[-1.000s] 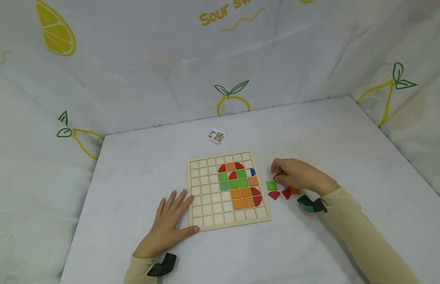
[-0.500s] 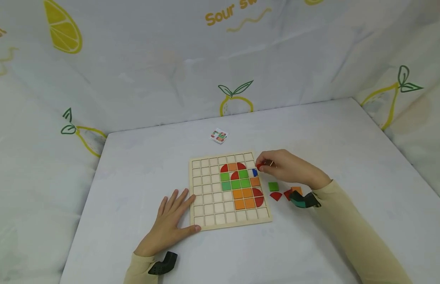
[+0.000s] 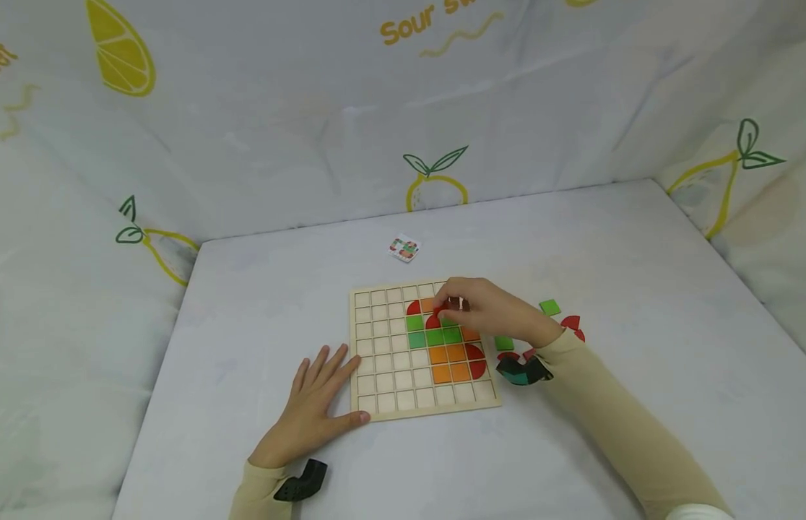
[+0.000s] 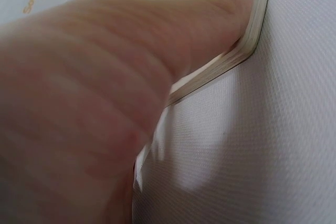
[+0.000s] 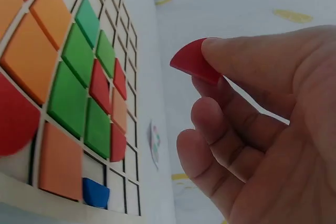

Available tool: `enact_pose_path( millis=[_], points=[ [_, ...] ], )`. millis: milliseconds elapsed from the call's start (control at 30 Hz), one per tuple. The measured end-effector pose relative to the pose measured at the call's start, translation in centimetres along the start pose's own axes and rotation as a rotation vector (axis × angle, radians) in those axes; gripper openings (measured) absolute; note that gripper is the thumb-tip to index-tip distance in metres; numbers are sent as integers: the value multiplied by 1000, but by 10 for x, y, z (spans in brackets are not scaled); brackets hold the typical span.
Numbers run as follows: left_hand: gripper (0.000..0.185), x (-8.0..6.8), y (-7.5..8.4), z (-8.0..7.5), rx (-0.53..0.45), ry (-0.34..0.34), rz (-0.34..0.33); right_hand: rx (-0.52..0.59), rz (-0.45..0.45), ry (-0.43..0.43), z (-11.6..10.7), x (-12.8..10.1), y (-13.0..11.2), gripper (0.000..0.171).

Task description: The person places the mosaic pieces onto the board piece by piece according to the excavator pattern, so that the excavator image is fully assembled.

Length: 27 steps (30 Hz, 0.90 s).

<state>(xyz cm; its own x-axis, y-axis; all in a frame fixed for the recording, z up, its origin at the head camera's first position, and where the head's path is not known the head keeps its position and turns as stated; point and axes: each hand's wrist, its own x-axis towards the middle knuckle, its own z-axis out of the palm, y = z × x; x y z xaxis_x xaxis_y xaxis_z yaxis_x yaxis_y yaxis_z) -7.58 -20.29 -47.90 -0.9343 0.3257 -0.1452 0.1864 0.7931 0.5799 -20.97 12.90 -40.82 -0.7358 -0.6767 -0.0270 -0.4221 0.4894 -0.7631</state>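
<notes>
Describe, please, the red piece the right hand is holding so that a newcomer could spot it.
Start at the wooden grid board mid-table. Above its far-right cells, the right hand pinches a red quarter-circle piece clear of the board; unlike the other red pieces, it sits in no cell.

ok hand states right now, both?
Left hand: open, flat on the table, thumb against the wooden board edge.
Right hand: pinching a red piece above the board.

backdrop cloth (image 3: pixel 312 108) | far wall, top centre | yellow print "Sour s…", cut by frame edge | no other legible text
</notes>
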Motion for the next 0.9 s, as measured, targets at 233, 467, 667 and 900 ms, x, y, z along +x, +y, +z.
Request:
enact_pose_path(
  millis=[233,467,667,900],
  points=[
    [91,0,-2,0,6,6,7,-33,-36,-66,21,4,1,23],
    [91,0,-1,-1,14,8,13,-70,-11,-123,37,8,0,7],
    [91,1,-1,0,20,11,15,-89,-17,-128,49,10,0,5],
    [92,1,-2,0,23,7,7,-134,41,-148,53,9,-5,4]
  ],
)
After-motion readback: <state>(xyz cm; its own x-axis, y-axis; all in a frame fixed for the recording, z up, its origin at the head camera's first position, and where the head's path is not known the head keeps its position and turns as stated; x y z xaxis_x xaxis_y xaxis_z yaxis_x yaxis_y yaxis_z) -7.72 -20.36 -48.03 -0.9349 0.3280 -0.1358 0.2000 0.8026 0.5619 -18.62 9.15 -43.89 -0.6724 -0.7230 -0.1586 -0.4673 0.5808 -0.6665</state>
